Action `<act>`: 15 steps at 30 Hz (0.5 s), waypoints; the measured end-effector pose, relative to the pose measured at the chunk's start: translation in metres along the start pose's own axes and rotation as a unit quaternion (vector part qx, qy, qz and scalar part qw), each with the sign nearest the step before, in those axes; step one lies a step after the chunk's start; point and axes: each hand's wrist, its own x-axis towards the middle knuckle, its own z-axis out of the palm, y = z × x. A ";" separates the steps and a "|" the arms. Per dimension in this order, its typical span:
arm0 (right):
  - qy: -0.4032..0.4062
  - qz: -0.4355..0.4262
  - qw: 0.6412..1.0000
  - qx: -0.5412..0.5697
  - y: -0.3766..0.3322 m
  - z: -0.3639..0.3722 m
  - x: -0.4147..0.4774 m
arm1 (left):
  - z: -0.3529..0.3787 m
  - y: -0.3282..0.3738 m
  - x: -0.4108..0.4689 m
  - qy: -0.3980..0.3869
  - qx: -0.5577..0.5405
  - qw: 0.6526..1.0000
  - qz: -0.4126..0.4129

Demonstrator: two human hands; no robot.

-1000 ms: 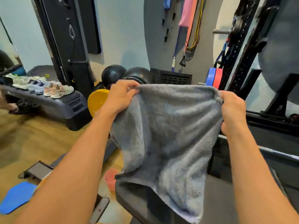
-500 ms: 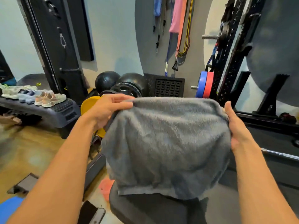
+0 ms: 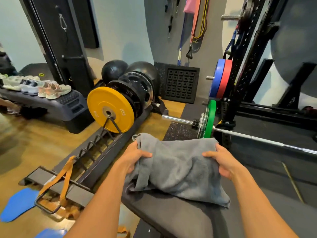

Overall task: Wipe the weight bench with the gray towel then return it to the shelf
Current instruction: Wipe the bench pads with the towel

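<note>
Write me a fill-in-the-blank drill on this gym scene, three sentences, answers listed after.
1. Both hands grip a ____ towel, the left hand on one side and the right hand on the other.
2. The towel's lower edge rests on the black ____.
3. The plate at the front of the floor rack is ____ in colour.

Missing words: gray; bench; yellow

Both hands have lowered the gray towel from mid-air onto the weight bench.
</note>
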 end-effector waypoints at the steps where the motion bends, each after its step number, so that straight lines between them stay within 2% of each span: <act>1: 0.017 -0.014 1.000 -0.010 -0.006 -0.002 -0.001 | -0.001 0.005 0.000 0.025 0.026 0.999 0.028; 4: 0.080 -0.101 0.992 0.011 -0.029 -0.016 -0.010 | -0.019 0.026 -0.005 0.108 0.052 0.982 0.143; 7: 0.113 -0.188 0.973 0.065 -0.051 -0.029 -0.021 | -0.031 0.052 -0.017 0.186 0.022 0.954 0.233; 10: 0.155 -0.186 0.969 0.056 -0.070 -0.029 -0.020 | -0.025 0.075 -0.026 0.234 0.069 0.921 0.303; 12: 0.164 -0.175 0.971 0.003 -0.080 -0.029 -0.016 | -0.022 0.086 -0.029 0.252 0.105 0.906 0.323; 15: 0.208 -0.178 0.955 -0.111 -0.084 -0.028 -0.004 | -0.027 0.091 -0.027 0.282 0.137 0.903 0.295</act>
